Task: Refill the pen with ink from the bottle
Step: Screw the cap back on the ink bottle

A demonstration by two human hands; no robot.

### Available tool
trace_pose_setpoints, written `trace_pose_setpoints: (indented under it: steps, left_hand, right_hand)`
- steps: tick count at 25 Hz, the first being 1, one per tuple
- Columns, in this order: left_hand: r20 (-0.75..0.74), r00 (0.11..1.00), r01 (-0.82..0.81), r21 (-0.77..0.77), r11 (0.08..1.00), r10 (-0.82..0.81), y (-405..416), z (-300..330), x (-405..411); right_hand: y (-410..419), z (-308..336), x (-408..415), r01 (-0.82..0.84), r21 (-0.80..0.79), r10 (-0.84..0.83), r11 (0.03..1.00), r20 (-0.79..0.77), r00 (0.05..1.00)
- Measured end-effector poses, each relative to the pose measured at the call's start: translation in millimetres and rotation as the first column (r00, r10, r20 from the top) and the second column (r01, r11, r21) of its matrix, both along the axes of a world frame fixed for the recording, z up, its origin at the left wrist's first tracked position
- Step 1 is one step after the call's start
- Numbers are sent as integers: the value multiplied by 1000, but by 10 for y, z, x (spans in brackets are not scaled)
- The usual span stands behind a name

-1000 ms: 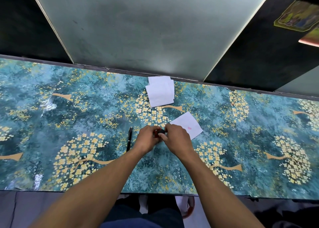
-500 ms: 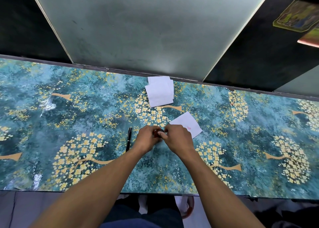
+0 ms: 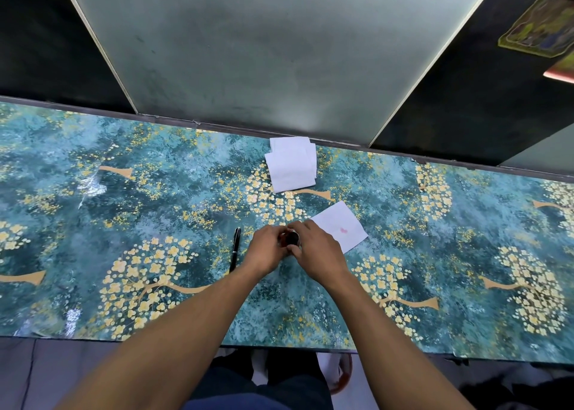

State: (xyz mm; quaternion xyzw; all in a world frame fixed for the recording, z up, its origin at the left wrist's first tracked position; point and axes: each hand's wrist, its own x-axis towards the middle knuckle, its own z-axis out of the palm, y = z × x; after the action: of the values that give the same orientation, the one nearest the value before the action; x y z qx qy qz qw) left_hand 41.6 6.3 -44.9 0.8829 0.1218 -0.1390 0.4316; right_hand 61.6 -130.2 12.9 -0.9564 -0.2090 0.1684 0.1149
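Observation:
A small ink bottle (image 3: 292, 239) with a dark cap stands on the patterned table, mostly hidden between my hands. My left hand (image 3: 267, 249) wraps around its left side. My right hand (image 3: 316, 249) has its fingers closed on the cap from the right. A black pen (image 3: 235, 249) lies on the table just left of my left hand, untouched, pointing away from me.
A white paper sheet (image 3: 340, 229) with a small pink stain lies just right of my hands. A stack of folded white tissues (image 3: 292, 169) sits farther back near the table's far edge (image 3: 217, 127). The near edge runs below my forearms.
Both hands stay clasped on the bottle in the same spot. Fingers have shifted slightly around the cap; more of the dark cap shows now.

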Motion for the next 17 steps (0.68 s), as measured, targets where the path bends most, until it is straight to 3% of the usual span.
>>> trace_pose_setpoints:
  steps: [17]
  left_hand:
    - [24,1000,-10,-12,1000,10,-49,97,-36]
  right_hand:
    - [188,-38,37,168,-44,-166,985,55,985]
